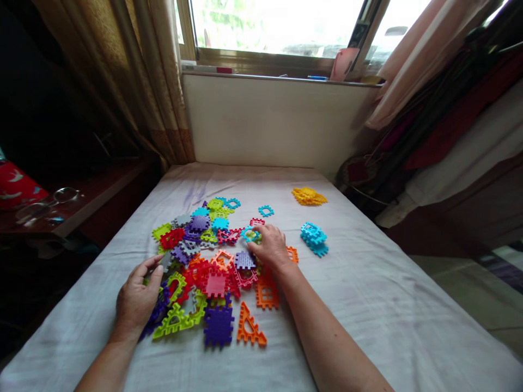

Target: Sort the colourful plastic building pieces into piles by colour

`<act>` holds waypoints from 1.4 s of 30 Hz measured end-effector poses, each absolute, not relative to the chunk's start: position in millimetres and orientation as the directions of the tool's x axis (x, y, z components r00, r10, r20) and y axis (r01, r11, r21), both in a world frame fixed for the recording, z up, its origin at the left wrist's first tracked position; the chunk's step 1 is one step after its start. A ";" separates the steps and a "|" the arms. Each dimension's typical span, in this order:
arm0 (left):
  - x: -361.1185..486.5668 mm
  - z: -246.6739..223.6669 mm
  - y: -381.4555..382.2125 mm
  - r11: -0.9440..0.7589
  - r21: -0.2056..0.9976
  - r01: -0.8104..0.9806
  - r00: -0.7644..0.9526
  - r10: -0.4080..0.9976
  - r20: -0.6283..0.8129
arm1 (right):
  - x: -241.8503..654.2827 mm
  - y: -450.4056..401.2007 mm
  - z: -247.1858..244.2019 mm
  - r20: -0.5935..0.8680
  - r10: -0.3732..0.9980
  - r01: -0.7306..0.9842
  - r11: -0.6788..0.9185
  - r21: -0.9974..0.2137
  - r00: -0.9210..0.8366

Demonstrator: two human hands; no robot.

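Observation:
A mixed pile of plastic interlocking tiles lies between my hands on the sheet. My right hand (270,246) pinches a light-blue interlocking tile (245,234) with an open middle at the pile's far right side. My left hand (138,291) rests at the pile's left edge, thumb and forefinger apart beside a grey tile (166,261); whether they touch it is hard to tell. Nearer me lie a dark purple square tile (218,325), an orange triangular tile (250,326) and a lime-green triangular tile (175,321). A pinkish-red square tile (216,284) sits on top in the middle.
A yellow stack of tiles (309,196) and a light-blue stack of tiles (314,238) stand apart on the right. One light-blue ring-shaped tile (266,210) lies alone beyond the pile. The bed sheet (359,305) spreads to the wall (278,120); a dark table (90,209) with glasses is at left.

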State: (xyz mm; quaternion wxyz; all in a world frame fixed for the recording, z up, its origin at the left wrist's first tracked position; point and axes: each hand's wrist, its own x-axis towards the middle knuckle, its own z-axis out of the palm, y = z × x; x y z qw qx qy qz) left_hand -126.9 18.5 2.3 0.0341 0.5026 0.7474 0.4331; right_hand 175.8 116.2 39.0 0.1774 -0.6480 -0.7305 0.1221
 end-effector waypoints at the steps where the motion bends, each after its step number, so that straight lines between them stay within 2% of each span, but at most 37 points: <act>1: -126.9 2.4 18.7 0.130 0.686 0.716 -0.500 0.781 0.374 | 179.4 117.1 40.3 0.100 0.992 0.899 0.113 -0.424 -0.078; 5: -125.5 4.7 19.0 0.162 0.703 0.693 -0.517 0.791 0.328 | 211.8 121.5 52.8 0.177 0.984 0.922 0.060 -0.383 0.010; 8: -124.2 6.6 18.9 0.178 0.705 0.686 -0.524 0.793 0.310 | 249.3 124.6 62.3 0.237 0.960 0.953 -0.075 -0.295 0.149; 11: -123.6 7.3 18.8 0.188 0.708 0.681 -0.532 0.791 0.301 | 278.6 126.3 62.7 0.212 0.945 0.951 -0.197 -0.237 0.248; 19: -123.8 6.4 17.9 0.140 0.703 0.698 -0.501 0.797 0.338 | 284.6 128.5 51.1 0.162 0.957 0.957 -0.209 -0.200 0.243; 22: -123.6 5.2 18.0 0.107 0.712 0.694 -0.494 0.790 0.363 | 277.7 129.6 54.4 0.218 0.954 0.962 -0.157 -0.225 0.207; 25: -122.9 6.0 17.9 0.098 0.717 0.690 -0.490 0.792 0.364 | 257.9 128.0 58.7 0.277 0.955 0.959 -0.029 -0.282 0.110; 30: -121.2 9.5 17.2 0.069 0.727 0.683 -0.469 0.804 0.364 | 187.5 116.7 57.1 0.238 0.935 0.863 0.338 -0.375 -0.263; 32: -120.8 9.9 17.0 0.065 0.726 0.684 -0.466 0.805 0.367 | 156.1 114.5 55.2 0.233 0.875 0.799 0.483 -0.358 -0.425; 34: -120.6 9.6 16.9 0.061 0.722 0.689 -0.463 0.804 0.374 | 130.9 116.3 54.6 0.196 0.827 0.774 0.562 -0.292 -0.526; 38: -120.4 7.9 16.9 0.064 0.718 0.693 -0.467 0.799 0.379 | 110.4 123.9 57.1 0.088 0.831 0.819 0.557 -0.139 -0.550; 42: -119.6 6.5 17.8 0.057 0.726 0.685 -0.471 0.795 0.382 | 124.5 120.5 58.6 0.086 0.916 0.913 0.400 -0.084 -0.393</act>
